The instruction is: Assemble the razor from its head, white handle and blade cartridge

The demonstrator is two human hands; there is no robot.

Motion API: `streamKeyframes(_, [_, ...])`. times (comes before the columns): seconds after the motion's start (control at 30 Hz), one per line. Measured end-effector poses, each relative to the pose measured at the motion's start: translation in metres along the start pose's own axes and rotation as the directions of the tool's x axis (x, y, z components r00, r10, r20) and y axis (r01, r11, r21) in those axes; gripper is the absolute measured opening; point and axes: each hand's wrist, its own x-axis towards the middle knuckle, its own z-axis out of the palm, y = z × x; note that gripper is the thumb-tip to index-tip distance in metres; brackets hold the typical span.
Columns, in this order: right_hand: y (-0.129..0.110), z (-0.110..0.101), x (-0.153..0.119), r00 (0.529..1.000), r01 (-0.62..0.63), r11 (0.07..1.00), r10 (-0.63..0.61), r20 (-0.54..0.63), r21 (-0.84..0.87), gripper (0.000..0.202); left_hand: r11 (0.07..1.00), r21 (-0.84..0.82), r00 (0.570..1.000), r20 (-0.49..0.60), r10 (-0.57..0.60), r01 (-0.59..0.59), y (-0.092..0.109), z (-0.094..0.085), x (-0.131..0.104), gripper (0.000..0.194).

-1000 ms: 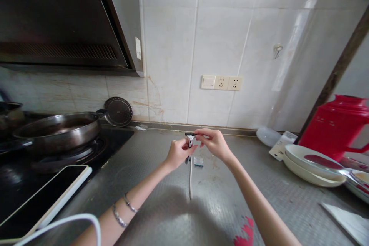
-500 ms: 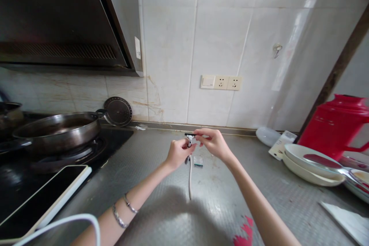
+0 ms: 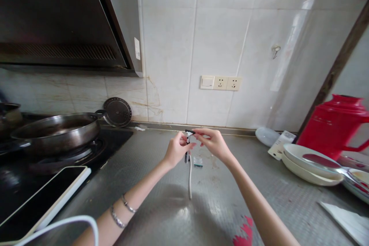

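Over the metal counter [image 3: 161,200], my left hand [image 3: 175,150] is closed around the handle of a razor [image 3: 188,137] with a black head and a silver neck. The razor stands nearly upright, its dark handle end showing below my fingers. My right hand [image 3: 213,141] pinches the right end of the razor head between thumb and fingertips. Behind and below the hands lies a small clear case [image 3: 198,162] with a teal edge. Beside it a whitish cord-like strip [image 3: 190,180] runs toward me; its upper end is hidden behind the razor handle.
At left, a steel pan [image 3: 57,132] sits on the black stove, with a phone-like device [image 3: 43,200] and white cable [image 3: 72,219] in front. To the right are stacked dishes [image 3: 311,173], a red thermos jug [image 3: 331,127] and a small box [image 3: 281,145]. A range hood [image 3: 57,19] overhangs the stove.
The razor has turned more upright in my hands, its head slightly higher and more of the handle showing below my left hand. Both hands have stayed in nearly the same place.
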Motion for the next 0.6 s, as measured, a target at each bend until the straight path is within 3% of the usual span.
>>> streamKeyframes(0.37, [0.005, -0.009, 0.001, 0.998, -0.048, 0.992, 0.044, -0.037, -0.117, 0.039, 0.987, -0.15, 0.996, -0.048, -0.07, 0.062, -0.003, -0.013, 0.015, 0.03])
streamKeyframes(0.6, [0.006, 0.003, -0.004, 0.971, -0.074, 0.954, 0.135, 0.197, -0.29, 0.034, 0.996, -0.088, 0.999, -0.021, -0.036, 0.034, -0.005, -0.014, 0.019, 0.034])
